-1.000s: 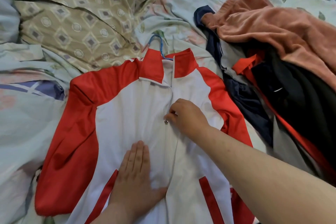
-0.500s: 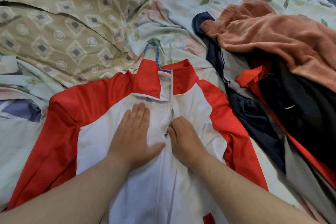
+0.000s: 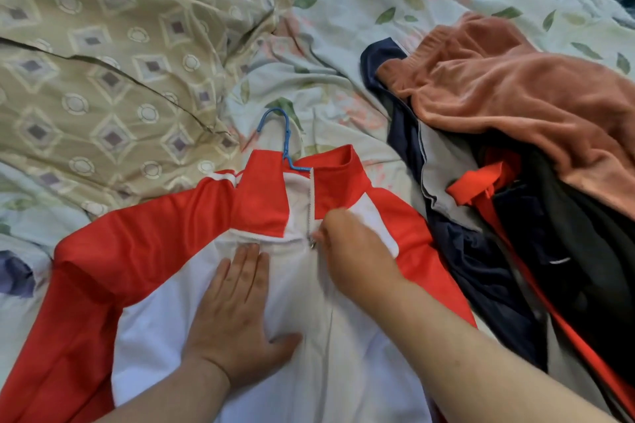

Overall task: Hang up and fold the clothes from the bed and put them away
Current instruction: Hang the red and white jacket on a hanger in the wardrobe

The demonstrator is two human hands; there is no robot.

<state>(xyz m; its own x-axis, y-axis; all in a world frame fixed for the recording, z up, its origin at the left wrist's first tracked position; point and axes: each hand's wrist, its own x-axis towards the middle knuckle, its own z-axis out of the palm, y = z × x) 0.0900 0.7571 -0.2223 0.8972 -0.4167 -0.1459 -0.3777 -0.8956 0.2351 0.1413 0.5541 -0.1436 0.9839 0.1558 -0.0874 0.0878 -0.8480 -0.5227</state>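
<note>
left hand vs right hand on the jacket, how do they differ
The left hand lies flat with straight fingers, pressing the white front of the jacket; the right hand is curled, pinching the zipper pull. The left hand sits lower on the chest; the right hand is higher, just below the red collar. Both touch the same jacket.

- Soft daylight is falling evenly on the bed (image 3: 347, 31), casting faint shadows.
- Motion blur is smearing the right hand (image 3: 357, 257).
- The edges are bending outward.
</note>
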